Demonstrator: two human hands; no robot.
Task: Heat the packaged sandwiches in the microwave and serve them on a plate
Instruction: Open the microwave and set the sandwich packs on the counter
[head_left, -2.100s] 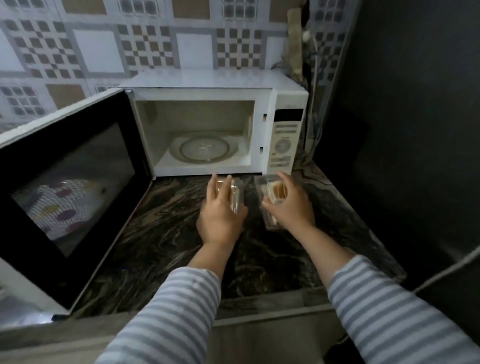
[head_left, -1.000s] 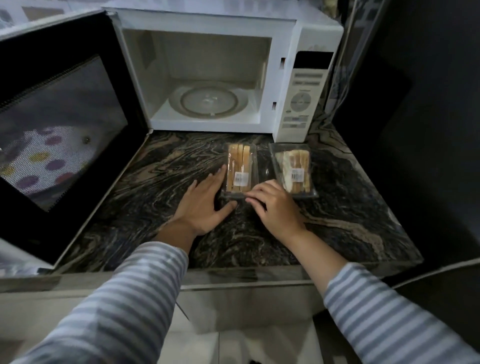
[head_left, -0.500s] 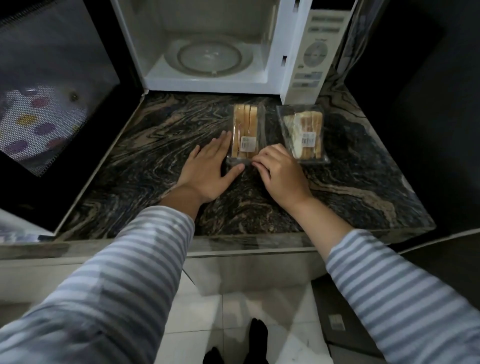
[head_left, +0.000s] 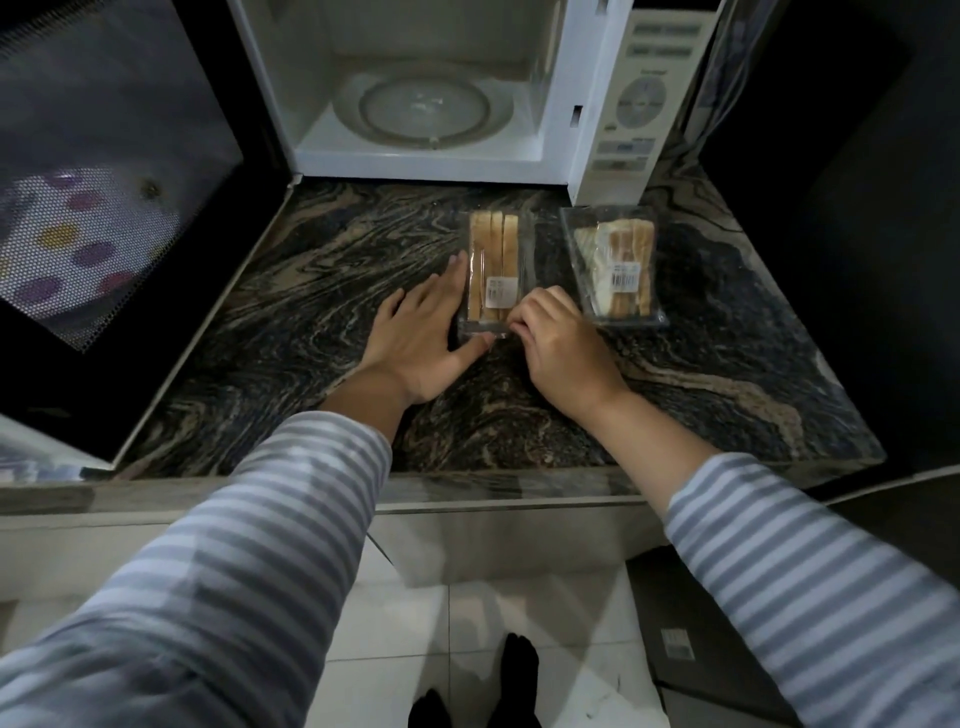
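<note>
Little is changed since the earlier frame: both packs remain on the table (head_left: 311, 312) before the open microwave (head_left: 415, 109). For bracing, the left hand (head_left: 421, 338) is laid flat, fingers spread, against the left sandwich pack (head_left: 493, 273). The right hand (head_left: 558, 345) is curled, fingers pinched at that pack's near corner, apparently for opening. The right sandwich pack (head_left: 615, 265) is untouched.

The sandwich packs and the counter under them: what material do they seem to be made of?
Left sandwich pack and right sandwich pack: likely thin clear plastic, glossy; the bread shows through and the edges catch light. Each bears a white printed label, probably paper. Counter: looks like polished stone, perhaps marble or granite, dark with swirling tan veins and a slight sheen; a printed laminate cannot be ruled out.
</note>
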